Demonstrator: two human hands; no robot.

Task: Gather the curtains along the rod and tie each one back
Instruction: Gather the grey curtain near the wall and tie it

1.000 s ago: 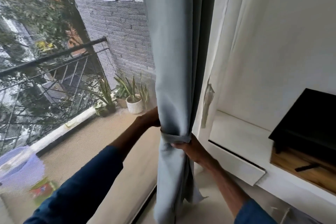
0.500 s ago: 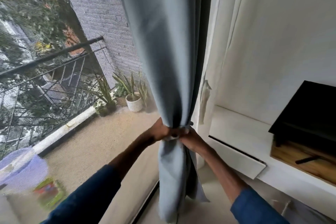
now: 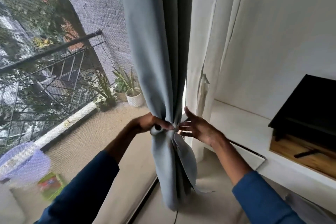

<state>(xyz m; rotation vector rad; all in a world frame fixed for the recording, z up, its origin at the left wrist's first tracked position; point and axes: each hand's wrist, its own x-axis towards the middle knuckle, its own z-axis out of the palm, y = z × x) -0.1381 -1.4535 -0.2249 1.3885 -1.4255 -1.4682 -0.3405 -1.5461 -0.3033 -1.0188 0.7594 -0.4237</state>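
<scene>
A pale blue curtain [image 3: 156, 45] hangs gathered in a narrow bundle in the middle of the view and is cinched at waist height by a tie-back [image 3: 164, 127] of the same cloth. My left hand [image 3: 149, 123] grips the curtain and the band at the cinch from the left side. Just right of the cinch, my right hand [image 3: 197, 127] is off the cloth, its fingers spread and straight. Below the cinch the curtain bulges out and falls to the floor. The rod is out of view.
A white wall and frame [image 3: 209, 51] stand right of the curtain. A white shelf [image 3: 241, 129] carries a black device [image 3: 307, 105] on a wooden board. Behind the glass are a balcony railing [image 3: 54, 51], potted plants [image 3: 131, 91] and a purple tub [image 3: 23, 158].
Both hands pulled the band tight round the curtain, narrowing the cinch. The right hand has now let go and opened beside it, while the left still holds. The view has shifted slightly.
</scene>
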